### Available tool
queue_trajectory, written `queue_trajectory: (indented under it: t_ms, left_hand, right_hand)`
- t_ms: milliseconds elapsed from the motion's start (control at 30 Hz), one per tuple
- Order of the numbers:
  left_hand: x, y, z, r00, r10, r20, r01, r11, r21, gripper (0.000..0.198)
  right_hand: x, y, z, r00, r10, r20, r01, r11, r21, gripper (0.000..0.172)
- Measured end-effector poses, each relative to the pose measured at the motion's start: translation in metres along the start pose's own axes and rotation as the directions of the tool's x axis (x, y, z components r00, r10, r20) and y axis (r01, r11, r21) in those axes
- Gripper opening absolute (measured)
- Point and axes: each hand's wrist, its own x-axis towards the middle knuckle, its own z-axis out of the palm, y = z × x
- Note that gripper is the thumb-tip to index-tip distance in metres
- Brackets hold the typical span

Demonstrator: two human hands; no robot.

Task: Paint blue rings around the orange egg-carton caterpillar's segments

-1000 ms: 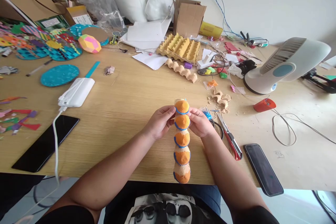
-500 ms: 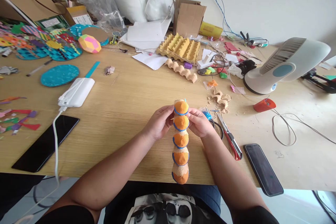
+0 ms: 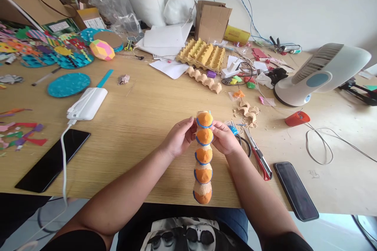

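Note:
A strip of egg carton cups [image 3: 203,156] points toward me over the table's front part, its several bumps covered in orange clay with blue edging. Bare tan cardboard shows between the bumps. My left hand [image 3: 180,137] grips its far end from the left, thumb on top and fingers curled, partly hidden beneath. On the other side my right hand [image 3: 224,137] pinches the same end between thumb and fingers. Just beyond my right hand lie a blue packet [image 3: 233,129], black-handled scissors [image 3: 246,145] and a red utility knife [image 3: 262,160].
A smartphone [image 3: 296,190] lies at the right front, below a white fan [image 3: 321,74]. To the left are a black tablet-like slab [image 3: 53,160] and a white power bank [image 3: 87,104] with a cable. A yellow egg tray [image 3: 202,55] and cardboard box [image 3: 212,21] stand behind.
Both hands keep their hold on the egg carton strip. Its far end has shifted very slightly to the right; the whole view has also moved a little.

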Motion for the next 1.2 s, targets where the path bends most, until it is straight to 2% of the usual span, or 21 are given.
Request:
queue_trajectory:
  t_ms: [167, 533, 733, 1033, 1200]
  left_hand:
    - [-0.0016, 0.0013, 0.0015, 0.999, 0.039, 0.002, -0.039, 0.997, 0.065, 0.032]
    - [-0.0007, -0.0023, 0.0042, 0.996, 0.076, -0.056, -0.074, 0.996, 0.044, 0.034]
    - [-0.0008, -0.0016, 0.0003, 0.998, 0.064, -0.014, -0.064, 0.997, 0.032, 0.034]
    - [0.0, -0.0017, 0.0013, 0.996, 0.071, -0.056, -0.068, 0.996, 0.059, 0.035]
    - [-0.0005, -0.0022, 0.001, 0.999, 0.054, -0.006, -0.054, 0.997, 0.06, 0.037]
  right_hand:
    - [-0.0004, -0.0007, 0.0025, 1.0, 0.002, -0.014, -0.001, 0.999, 0.053, 0.031]
    - [-0.001, 0.0, 0.0046, 1.0, 0.003, 0.025, -0.004, 0.999, 0.043, 0.03]
    - [-0.0009, -0.0005, 0.0049, 0.999, -0.016, 0.039, 0.014, 0.998, 0.055, 0.029]
    - [-0.0006, 0.0008, 0.0058, 0.999, -0.001, 0.05, -0.001, 0.999, 0.044, 0.026]
    - [-0.0002, -0.0001, 0.0043, 0.999, -0.019, 0.04, 0.016, 0.998, 0.061, 0.028]
